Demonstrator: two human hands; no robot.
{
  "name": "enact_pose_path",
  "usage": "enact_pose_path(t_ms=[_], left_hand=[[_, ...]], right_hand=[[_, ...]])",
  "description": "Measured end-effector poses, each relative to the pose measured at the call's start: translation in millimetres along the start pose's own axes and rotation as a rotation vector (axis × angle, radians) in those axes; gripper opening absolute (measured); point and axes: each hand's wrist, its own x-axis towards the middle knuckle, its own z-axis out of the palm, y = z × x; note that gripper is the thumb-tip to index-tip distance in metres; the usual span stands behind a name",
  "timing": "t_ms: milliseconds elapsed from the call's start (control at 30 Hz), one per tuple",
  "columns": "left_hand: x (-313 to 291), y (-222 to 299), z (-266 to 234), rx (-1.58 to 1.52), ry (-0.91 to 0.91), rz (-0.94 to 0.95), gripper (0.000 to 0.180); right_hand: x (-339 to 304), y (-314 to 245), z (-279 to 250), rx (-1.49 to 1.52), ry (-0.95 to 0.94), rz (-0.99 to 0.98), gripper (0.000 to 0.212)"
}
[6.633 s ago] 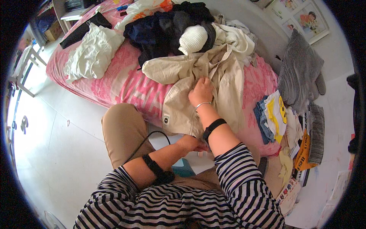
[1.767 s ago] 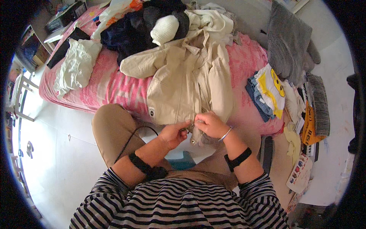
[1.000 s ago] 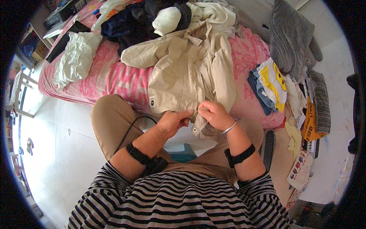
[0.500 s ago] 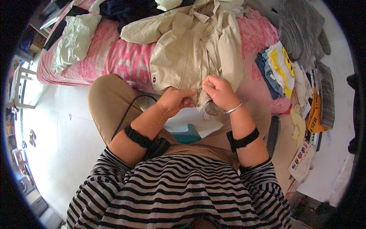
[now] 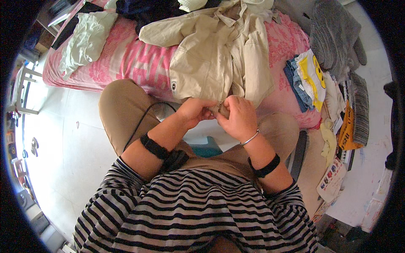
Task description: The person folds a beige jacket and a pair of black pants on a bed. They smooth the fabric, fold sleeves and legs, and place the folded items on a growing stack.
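Note:
A beige jacket point(image 5: 200, 69) with a small dark round badge near its lower left corner lies spread over the bed's near edge, its front bottom toward me. My left hand point(image 5: 195, 113) pinches the bottom end of the jacket's front opening. Right beside it, my right hand point(image 5: 239, 116), with a silver bangle on the wrist, grips the same end of the front edge with thumb and fingers. The fingertips of both hands nearly meet there and hide most of the zip's lower end.
The jacket rests on a pink patterned bed cover point(image 5: 139, 59). A pale green garment point(image 5: 86, 44) lies at the left. Folded jeans point(image 5: 297, 86), a white-and-yellow shirt point(image 5: 311, 78) and a grey fluffy cloth point(image 5: 335, 38) are at the right. A white stool point(image 5: 27, 90) stands far left.
My right hand has come down and left along the jacket's front edge, closer to my left hand. The bottom flap and zip, visible before, are now mostly covered by my fingers.

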Motion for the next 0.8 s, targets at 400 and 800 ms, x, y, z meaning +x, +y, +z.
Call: enact_pose_path(t_ms=[400, 800], left_hand=[[9.4, -8.8, -6.1, 0.003, 0.014, 0.011, 0.012], [-1.2, -6.7, -5.1, 0.081, 0.058, 0.051, 0.017]], right_hand=[[-3.2, 1.9, 21.4, 0.102, 0.005, 0.156, 0.019], [2.1, -5.5, 13.0, -0.055, -0.078, 0.083, 0.016]])
